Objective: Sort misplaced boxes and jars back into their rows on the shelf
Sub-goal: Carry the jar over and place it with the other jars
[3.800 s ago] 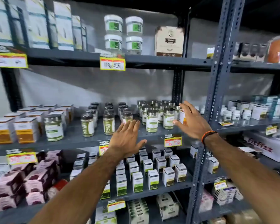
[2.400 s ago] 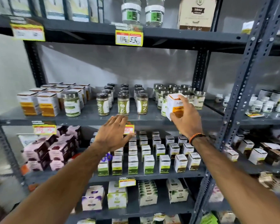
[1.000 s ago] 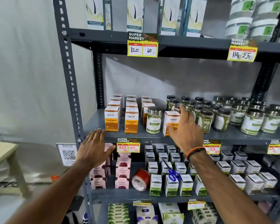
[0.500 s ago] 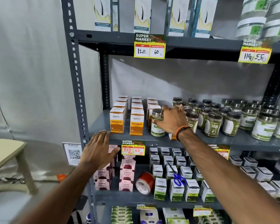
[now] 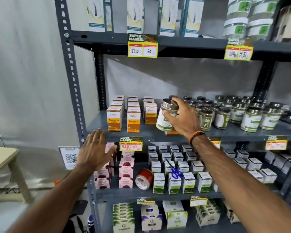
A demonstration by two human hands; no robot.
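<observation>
My right hand (image 5: 181,119) grips a green-labelled jar (image 5: 165,117) with a silver lid, tilted and lifted off the middle shelf (image 5: 97,122). It hangs between the rows of orange turmeric boxes (image 5: 133,121) on the left and the rows of green jars (image 5: 222,117) on the right. An orange box edge (image 5: 172,132) shows under my palm, mostly hidden. My left hand (image 5: 95,151) is open with fingers spread, hovering at the shelf's front edge near the left upright.
Below are pink boxes (image 5: 126,172), a red tape roll (image 5: 144,179), blue scissors (image 5: 175,173) lying on rows of small green-white boxes (image 5: 188,182). Tall white boxes (image 5: 135,14) fill the top shelf. A pale table (image 5: 2,158) stands left of the rack.
My right hand set the turmeric box down by the jars, then closed on the silver-lidded jar and lifted it, tilting it. My left hand stayed near the shelf edge.
</observation>
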